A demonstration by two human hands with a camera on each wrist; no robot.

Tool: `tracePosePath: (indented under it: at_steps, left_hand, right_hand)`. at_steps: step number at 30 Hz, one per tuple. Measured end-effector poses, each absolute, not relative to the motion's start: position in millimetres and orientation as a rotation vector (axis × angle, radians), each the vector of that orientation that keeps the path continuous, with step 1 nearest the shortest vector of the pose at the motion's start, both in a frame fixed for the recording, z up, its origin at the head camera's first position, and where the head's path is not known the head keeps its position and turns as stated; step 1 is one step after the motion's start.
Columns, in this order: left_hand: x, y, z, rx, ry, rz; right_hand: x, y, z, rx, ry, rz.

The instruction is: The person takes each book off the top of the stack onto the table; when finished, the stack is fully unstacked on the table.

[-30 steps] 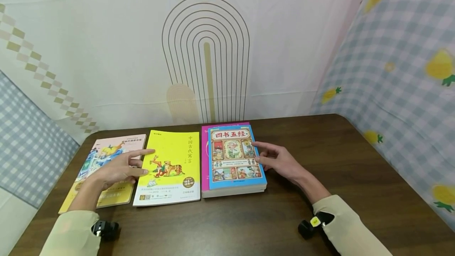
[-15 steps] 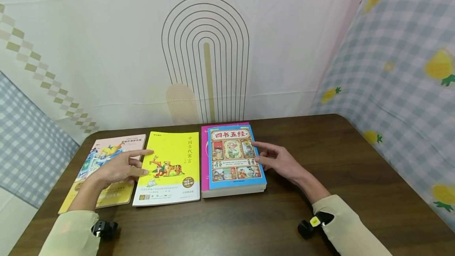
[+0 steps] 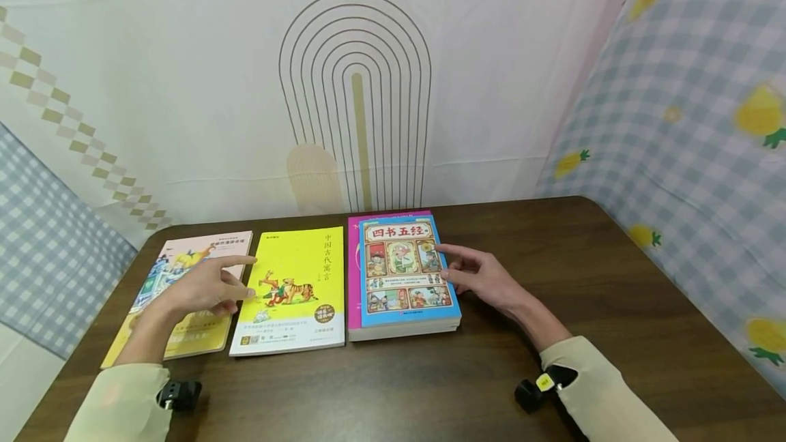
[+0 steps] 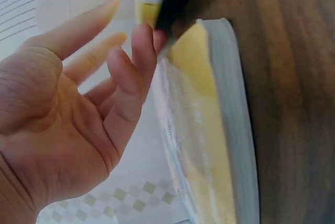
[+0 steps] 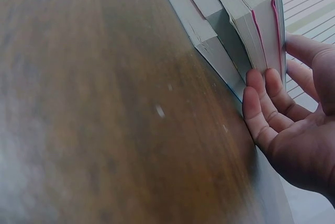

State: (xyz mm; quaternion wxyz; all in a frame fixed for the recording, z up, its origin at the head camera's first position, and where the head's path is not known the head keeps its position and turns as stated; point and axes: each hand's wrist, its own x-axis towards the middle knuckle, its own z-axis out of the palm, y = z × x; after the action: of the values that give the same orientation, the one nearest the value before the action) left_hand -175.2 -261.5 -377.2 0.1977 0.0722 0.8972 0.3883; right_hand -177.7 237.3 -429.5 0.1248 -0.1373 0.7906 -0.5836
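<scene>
My left hand (image 3: 205, 286) hovers over the pink-and-yellow storybook (image 3: 199, 343), its fingertips close to the left edge of a yellow book (image 3: 303, 247) with a tiger on the cover. Nothing is held in it; in the left wrist view its fingers are loosely bent. My right hand (image 3: 488, 282) rests against the right side of a blue comic-style book (image 3: 408, 302), which lies on top of a magenta book (image 3: 354, 292). In the right wrist view, several fingertips touch the page edges of this stack (image 5: 254, 30), where more layers of books show underneath.
The books lie in a row along the back of a dark wooden table (image 3: 393, 394). Behind it hangs a white cloth (image 3: 215, 87) with printed arches; a checked cloth with a fruit pattern (image 3: 694, 176) hangs at the right.
My left hand has drawn back slightly to the left from the yellow book, its fingertips leaving the cover. The right hand and the books look the same.
</scene>
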Motion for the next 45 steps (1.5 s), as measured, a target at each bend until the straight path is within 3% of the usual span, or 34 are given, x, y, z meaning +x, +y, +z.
tracePosePath:
  at_steps: [18, 30, 45]
  left_hand:
    - [-179, -196, -362, 0.347, 2.428, 1.291]
    - [-182, -145, -390, 0.432, 2.261, 1.39]
    - [-190, -125, -404, 0.341, 2.195, 1.486]
  right_hand:
    - [-178, 240, -430, -0.386, 2.301, -1.703]
    - [-178, 239, -432, -0.395, 2.301, -1.704]
    - [-178, 237, -432, -0.389, 2.325, -1.696]
